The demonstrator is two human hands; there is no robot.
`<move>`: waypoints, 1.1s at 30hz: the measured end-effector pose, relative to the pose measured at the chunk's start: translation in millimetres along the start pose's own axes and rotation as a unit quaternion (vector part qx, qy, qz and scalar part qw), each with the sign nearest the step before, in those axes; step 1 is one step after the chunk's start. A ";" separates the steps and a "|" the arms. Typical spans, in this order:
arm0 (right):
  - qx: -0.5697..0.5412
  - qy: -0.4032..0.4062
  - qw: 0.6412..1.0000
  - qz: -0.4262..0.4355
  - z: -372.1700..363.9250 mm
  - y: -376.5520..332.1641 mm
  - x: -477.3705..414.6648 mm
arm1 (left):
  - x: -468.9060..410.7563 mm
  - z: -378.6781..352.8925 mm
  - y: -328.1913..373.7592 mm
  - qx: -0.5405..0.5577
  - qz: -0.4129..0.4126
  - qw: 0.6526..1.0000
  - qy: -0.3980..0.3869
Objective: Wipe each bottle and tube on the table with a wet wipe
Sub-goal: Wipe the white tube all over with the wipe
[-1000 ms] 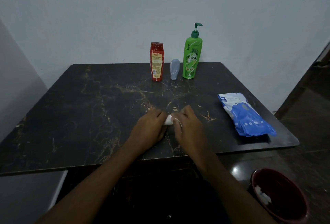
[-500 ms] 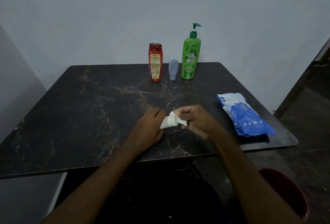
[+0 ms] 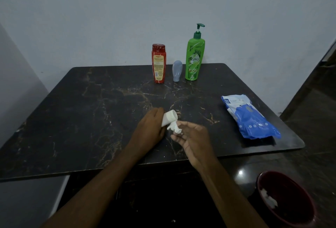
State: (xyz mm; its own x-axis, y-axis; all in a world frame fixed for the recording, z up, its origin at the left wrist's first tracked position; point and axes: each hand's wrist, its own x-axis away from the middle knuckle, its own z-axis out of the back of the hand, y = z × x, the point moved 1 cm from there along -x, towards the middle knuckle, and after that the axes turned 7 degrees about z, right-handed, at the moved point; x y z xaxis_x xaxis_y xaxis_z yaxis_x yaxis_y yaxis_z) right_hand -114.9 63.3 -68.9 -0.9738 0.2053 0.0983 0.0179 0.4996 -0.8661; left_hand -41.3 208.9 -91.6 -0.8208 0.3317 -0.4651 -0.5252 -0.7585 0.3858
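Item: white tube (image 3: pixel 170 119), over table (image 3: pixel 91 109) near centre | left hand (image 3: pixel 149 129) wrapped round its body | right hand (image 3: pixel 192 137) pinching crumpled wet wipe (image 3: pixel 174 127) under cap, other fingers loose | advise: rotate tube, wipe full length.

One wide-angle camera, worn on the person's head, looks forward and down across the dark table (image 3: pixel 87 118) toward the wall (image 3: pixel 163 9), from its near edge.
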 end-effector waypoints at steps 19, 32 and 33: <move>0.499 -0.155 0.810 0.266 21.4 -47.7 -24.7 | -0.4 6.7 -6.3 0.095 -0.021 0.995 -0.032; 0.539 -0.193 0.782 0.248 18.3 -54.4 -23.5 | 0.4 10.4 -6.3 0.094 -0.041 0.994 -0.034; 0.533 -0.203 0.785 0.242 18.0 -54.8 -23.1 | 0.3 10.6 -5.7 0.093 -0.043 0.994 -0.033</move>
State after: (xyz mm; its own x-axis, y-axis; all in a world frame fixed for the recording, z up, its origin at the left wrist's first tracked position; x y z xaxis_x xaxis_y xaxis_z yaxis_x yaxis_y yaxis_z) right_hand -97.6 16.0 -32.6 -0.9076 -0.2382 -0.3457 0.4181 -0.5861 -0.6940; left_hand -41.0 219.2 -85.5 -0.7811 0.4313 -0.4516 -0.6211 -0.6111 0.4907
